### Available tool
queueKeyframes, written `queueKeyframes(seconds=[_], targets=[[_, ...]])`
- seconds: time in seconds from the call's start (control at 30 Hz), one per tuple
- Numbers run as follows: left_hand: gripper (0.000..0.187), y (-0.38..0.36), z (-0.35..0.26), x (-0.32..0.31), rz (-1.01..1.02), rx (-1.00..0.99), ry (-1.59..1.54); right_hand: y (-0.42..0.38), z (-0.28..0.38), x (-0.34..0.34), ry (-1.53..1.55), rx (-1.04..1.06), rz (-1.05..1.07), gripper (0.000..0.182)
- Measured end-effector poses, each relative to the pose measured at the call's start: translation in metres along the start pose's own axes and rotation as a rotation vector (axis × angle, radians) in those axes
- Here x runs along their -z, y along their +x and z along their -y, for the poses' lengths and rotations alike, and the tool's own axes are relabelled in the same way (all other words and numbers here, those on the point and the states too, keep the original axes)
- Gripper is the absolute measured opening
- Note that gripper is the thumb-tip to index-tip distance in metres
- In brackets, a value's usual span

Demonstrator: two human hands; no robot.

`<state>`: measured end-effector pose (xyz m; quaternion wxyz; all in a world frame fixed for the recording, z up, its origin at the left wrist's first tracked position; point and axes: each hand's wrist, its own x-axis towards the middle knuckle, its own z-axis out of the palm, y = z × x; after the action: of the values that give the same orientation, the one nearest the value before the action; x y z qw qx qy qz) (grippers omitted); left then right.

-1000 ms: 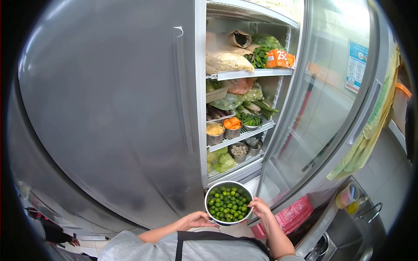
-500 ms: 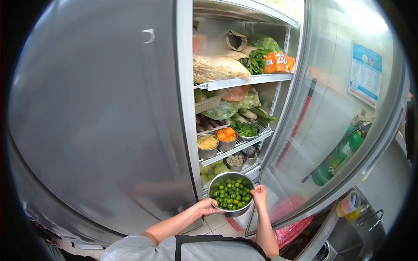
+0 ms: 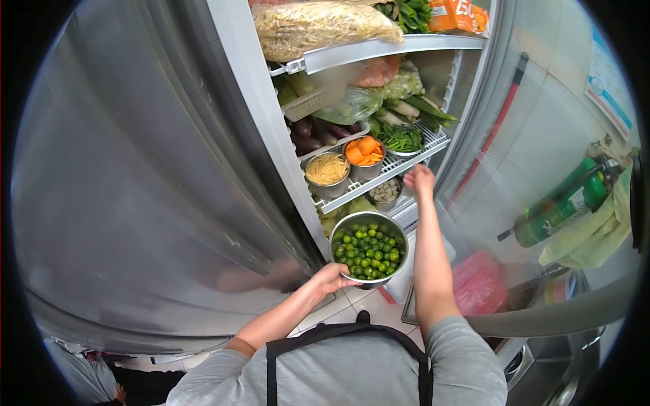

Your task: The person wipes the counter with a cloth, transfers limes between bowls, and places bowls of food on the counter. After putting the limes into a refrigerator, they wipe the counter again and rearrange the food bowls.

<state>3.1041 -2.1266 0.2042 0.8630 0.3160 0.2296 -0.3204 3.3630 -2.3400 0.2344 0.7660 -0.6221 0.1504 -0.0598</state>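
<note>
While I watched from afar through the head camera, the left hand's (image 3: 332, 276) fingers gripped the near side of a metal pot (image 3: 365, 218) of green fruits (image 3: 367, 252), before the open fridge (image 3: 252, 105). Beyond it, the right hand (image 3: 421, 177) was near the wire shelf (image 3: 355, 191), fingers curled; whether they held anything, I couldn't tell. Farther back, orange pieces (image 3: 364, 150) and yellow strips (image 3: 326, 169) filled tubs.

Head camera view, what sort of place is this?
Likely a working kitchen, perhaps a restaurant's, though that's a guess. The signs are a tall open fridge stocked with vegetables, small metal pots on its shelves, and a metal sink at lower right.
</note>
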Motion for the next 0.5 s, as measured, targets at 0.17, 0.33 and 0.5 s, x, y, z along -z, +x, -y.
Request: queueKeyframes(seconds=[0.17, 0.33, 0.5], targets=[[0.044, -0.003, 0.001, 0.005, -0.024, 0.031, 0.049, 0.06, 0.008, -0.027, 0.037, -0.179, 0.004, 0.043], [0.043, 0.001, 0.0, 0.007, -0.007, 0.0, 0.023, 0.139, -0.026, -0.011, -0.493, 0.001, -0.245, 0.025], [0.046, 0.008, -0.004, 0.011, -0.037, 0.056, 0.037, 0.058, 0.058, 0.016, -0.317, 0.205, -0.092, 0.023]])
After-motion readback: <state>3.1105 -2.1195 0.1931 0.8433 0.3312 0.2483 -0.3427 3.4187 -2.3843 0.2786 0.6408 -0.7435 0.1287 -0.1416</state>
